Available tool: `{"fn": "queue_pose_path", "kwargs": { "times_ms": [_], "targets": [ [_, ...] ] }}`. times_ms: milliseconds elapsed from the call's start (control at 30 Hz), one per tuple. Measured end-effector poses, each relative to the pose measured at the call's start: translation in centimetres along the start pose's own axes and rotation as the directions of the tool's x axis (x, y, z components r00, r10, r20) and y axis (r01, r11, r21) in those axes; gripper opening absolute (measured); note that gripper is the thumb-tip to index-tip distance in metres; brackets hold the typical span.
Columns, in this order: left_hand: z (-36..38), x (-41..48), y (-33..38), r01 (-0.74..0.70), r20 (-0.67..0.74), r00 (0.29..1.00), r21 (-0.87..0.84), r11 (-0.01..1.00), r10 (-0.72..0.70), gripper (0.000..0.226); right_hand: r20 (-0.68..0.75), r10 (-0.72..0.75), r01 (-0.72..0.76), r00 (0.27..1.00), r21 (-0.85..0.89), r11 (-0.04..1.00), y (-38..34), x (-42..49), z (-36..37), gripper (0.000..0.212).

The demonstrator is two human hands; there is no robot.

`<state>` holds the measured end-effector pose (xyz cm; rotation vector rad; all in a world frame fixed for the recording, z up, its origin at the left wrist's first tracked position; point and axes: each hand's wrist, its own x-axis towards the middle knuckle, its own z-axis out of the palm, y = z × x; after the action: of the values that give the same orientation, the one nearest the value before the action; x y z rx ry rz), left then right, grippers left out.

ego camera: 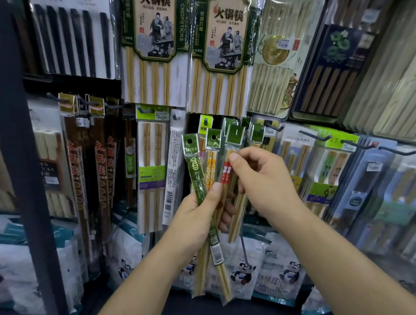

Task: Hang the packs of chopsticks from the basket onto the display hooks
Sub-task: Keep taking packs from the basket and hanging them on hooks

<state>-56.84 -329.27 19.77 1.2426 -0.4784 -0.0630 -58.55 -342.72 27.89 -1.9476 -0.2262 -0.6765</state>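
My left hand (199, 212) grips a fan of several narrow chopstick packs in front of the display. The leftmost one, a green-sleeved pack (196, 171), tilts left with its punched header up. Beside it are a pack with yellow print (211, 164) and one with red print (226, 175). My right hand (261, 181) pinches the red-printed pack near its top, thumb in front. Just behind them, similar green-headed packs (236, 134) hang on a display hook (206, 122). The basket is out of view.
Hooks with hanging chopstick packs fill the wall: large hot-pot chopstick cards (155, 43) above, dark packs (88, 160) to the left, blister packs (327, 168) to the right. A dark upright post (17, 147) stands at the left. Panda-printed bags (244, 272) sit below.
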Motion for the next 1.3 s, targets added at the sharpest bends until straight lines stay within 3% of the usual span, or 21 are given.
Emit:
{"fn": "queue_pose_path", "kwargs": {
  "times_ms": [167, 267, 400, 633, 967, 1200, 1300],
  "targets": [
    [-0.5, 0.1, -0.3, 0.058, -0.098, 0.994, 0.104, 0.993, -0.047, 0.039, -0.179, 0.146, -0.116, 0.973, 0.166, 0.979, 0.5, 1.7, -1.7, 0.027],
    [-0.8, 0.2, 0.0, 0.043, -0.092, 0.995, 0.102, 0.994, -0.034, 0.040, -0.232, 0.159, -0.124, 0.960, 0.159, 0.979, 0.8, 2.5, -2.3, 0.030],
    [-0.7, 0.0, 0.1, 0.056, -0.034, 0.998, 0.076, 0.996, -0.054, 0.038, -0.219, 0.174, -0.142, 0.960, 0.155, 0.978, 1.1, 3.0, -2.4, 0.042],
    [-0.8, 0.2, -0.1, 0.075, -0.007, 0.997, 0.019, 0.997, -0.075, 0.036, -0.180, 0.224, -0.193, 0.958, 0.176, 0.965, 1.4, 3.4, -2.0, 0.035],
    [-1.3, 0.6, -0.6, 0.082, -0.015, 0.997, -0.008, 0.997, -0.082, 0.076, -0.174, 0.256, -0.222, 0.951, 0.192, 0.956, 1.7, 3.2, -1.9, 0.027],
    [-1.2, 0.3, -0.2, 0.094, 0.010, 0.996, -0.048, 0.994, -0.094, 0.058, -0.167, 0.286, -0.269, 0.944, 0.115, 0.956, 2.0, 3.7, -2.2, 0.023],
    [-1.0, 0.2, 0.0, 0.124, -0.011, 0.992, -0.112, 0.986, -0.126, 0.048, -0.200, 0.270, -0.276, 0.942, -0.005, 0.961, 2.6, 4.1, -2.1, 0.035]
  ]
}}
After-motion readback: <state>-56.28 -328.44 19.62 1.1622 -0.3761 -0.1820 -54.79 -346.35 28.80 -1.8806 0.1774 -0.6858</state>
